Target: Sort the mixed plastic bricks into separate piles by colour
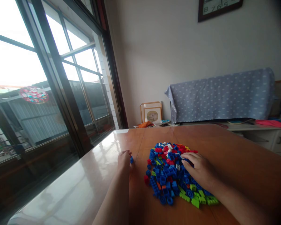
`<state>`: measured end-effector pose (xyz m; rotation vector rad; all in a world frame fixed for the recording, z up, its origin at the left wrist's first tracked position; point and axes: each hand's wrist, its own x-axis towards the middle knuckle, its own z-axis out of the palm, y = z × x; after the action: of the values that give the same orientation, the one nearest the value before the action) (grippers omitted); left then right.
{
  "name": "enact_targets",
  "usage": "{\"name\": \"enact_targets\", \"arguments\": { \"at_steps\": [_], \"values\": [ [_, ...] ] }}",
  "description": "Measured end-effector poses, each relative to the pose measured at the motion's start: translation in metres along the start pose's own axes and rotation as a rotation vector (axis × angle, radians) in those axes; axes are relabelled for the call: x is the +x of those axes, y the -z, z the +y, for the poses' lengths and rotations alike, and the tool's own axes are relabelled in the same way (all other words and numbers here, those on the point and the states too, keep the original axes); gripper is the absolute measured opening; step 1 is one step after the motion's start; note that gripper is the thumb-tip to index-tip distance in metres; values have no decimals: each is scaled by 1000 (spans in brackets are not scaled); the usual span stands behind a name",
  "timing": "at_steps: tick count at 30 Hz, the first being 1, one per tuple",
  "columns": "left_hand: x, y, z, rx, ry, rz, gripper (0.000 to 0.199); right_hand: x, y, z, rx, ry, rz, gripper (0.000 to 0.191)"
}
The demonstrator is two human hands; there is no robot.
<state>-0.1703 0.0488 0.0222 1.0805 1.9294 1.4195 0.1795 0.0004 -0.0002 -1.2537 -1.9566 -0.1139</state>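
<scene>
A heap of plastic building bricks [167,172] in blue, red, lime green and white lies on the brown wooden table [243,162]. Left of the heap, my left hand [124,160] is at the tabletop with its fingers curled round a small blue building brick [131,160], which shows under the fingertips. My right hand [199,167] reaches over the right side of the heap. Its fingers stretch left across the bricks, with the thumb apart below them, and the fingertips touch the top pieces. No brick shows clearly gripped there.
Lime green bricks [195,198] spread along the heap's near right edge. Large windows [79,68] line the left side, with glare on the table below. Behind the table are framed pictures [152,114], a cloth-covered object [220,97] and a white cabinet [264,137].
</scene>
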Motion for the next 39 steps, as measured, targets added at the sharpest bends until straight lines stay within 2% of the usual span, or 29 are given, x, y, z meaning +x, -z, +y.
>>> {"name": "enact_targets", "arguments": {
  "at_steps": [6, 10, 14, 21, 24, 26, 27, 30, 33, 35, 39],
  "values": [
    [2, -7, -8, 201, -101, -41, 29, 1, 0, 0, -3, 3, -3, 27],
    [1, -1, -10, 346, -28, 13, 34, 1, 1, -2, -3, 1, -10, 27],
    [-3, 1, -6, 432, -1, 51, 30, 0, 1, -3, -9, -9, -20, 28],
    [-9, -2, 2, 473, -59, 63, 28, 0, 1, -3, -37, -21, -50, 31],
    [-17, -6, 6, 494, -186, 82, 27, 0, 3, -5, -54, -30, -70, 30],
    [-27, -12, 11, 430, -338, 17, 26, 1, 5, -5, -51, -38, -57, 32],
    [-33, -15, 14, 367, -410, -60, 25, 1, 5, -6, -51, -39, -46, 32],
    [-59, -22, 26, 190, -586, -385, 21, 0, 5, -6, -78, -37, -46, 36],
    [-87, -26, 38, 162, -731, -641, 20, -4, 1, -6, -143, -52, -150, 40],
    [-100, -29, 42, 179, -793, -722, 21, -8, 0, -6, -178, -59, -244, 42],
    [-109, -35, 41, 285, -881, -747, 29, -11, -1, -7, -202, -57, -357, 49]
  ]
}}
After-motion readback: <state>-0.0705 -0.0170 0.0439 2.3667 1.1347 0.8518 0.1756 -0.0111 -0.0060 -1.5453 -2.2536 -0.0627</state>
